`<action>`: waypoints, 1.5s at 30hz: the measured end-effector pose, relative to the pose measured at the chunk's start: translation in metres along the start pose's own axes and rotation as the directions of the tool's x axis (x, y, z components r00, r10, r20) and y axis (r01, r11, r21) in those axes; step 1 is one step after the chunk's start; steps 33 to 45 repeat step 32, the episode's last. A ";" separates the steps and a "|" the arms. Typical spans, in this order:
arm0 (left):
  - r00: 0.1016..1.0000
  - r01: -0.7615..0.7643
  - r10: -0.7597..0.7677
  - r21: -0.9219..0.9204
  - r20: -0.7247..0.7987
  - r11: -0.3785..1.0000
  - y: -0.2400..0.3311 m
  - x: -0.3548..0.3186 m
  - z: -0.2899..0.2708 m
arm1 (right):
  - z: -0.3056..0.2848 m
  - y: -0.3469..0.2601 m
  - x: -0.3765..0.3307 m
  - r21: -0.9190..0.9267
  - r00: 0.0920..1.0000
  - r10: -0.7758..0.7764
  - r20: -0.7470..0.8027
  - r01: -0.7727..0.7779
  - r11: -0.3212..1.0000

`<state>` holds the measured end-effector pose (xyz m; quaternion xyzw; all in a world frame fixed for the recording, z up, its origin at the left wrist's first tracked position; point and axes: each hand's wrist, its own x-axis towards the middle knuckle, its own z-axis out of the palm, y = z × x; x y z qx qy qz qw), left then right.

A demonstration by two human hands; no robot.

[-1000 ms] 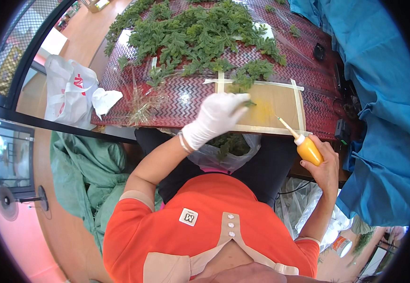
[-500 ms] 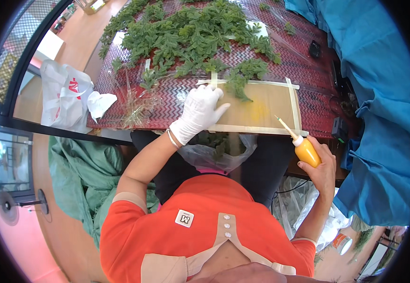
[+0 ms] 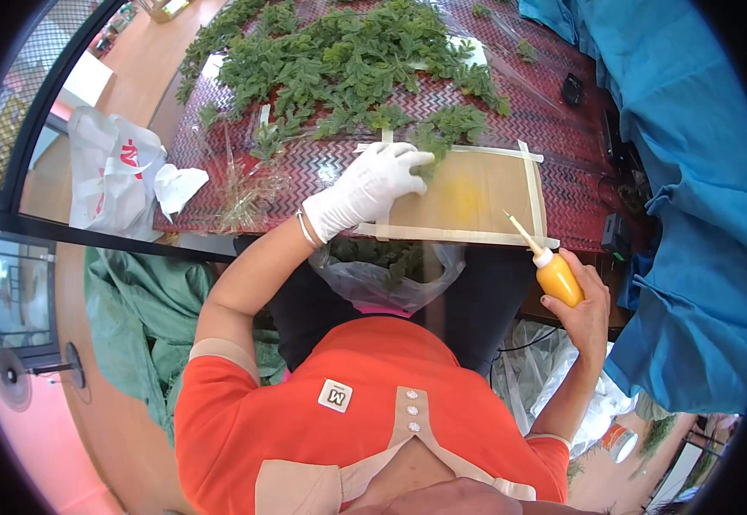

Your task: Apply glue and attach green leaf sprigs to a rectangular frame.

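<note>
My left hand (image 3: 372, 186), in a white glove, reaches over a tan board (image 3: 511, 184) edged with pale tape. Its fingers and thumb close around the lower end of a green leafy sprig (image 3: 455, 125); the exact grip is partly hidden. The sprig lies across the board's far edge, next to a large heap of similar green sprigs (image 3: 348, 56). A yellow smear (image 3: 462, 199) marks the board. My bare right hand (image 3: 590, 305) is wrapped around a squeeze bottle (image 3: 560, 281) of yellow liquid, its long thin nozzle pointing up and left over the board's near right corner.
A red patterned mat (image 3: 554, 120) under clear plastic covers the table. At the left are a white plastic bag (image 3: 112, 176), crumpled white paper (image 3: 179, 189) and tinsel-like strands (image 3: 240, 193). Blue cloth (image 3: 674, 172) hangs at the right. A bag of greenery (image 3: 399, 270) sits at my lap.
My left hand has moved right to the sprig, and its lower end has shifted left into the fingers. My right hand and the bottle have stayed nearly still.
</note>
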<state>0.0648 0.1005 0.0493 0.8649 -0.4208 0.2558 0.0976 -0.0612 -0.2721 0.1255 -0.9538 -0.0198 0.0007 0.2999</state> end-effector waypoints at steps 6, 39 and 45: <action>0.867 0.468 -0.492 -0.217 -0.072 0.857 0.023 -0.028 -0.004 | 0.005 0.006 0.005 0.027 0.999 -0.036 -0.010 0.037 0.999; 0.885 0.462 -0.466 -0.132 -0.003 0.877 0.071 -0.049 -0.006 | 0.010 -0.015 0.014 0.015 0.998 -0.008 0.066 0.007 1.000; 0.885 0.462 -0.466 -0.132 -0.003 0.877 0.071 -0.049 -0.006 | 0.010 -0.015 0.014 0.015 0.998 -0.008 0.066 0.007 1.000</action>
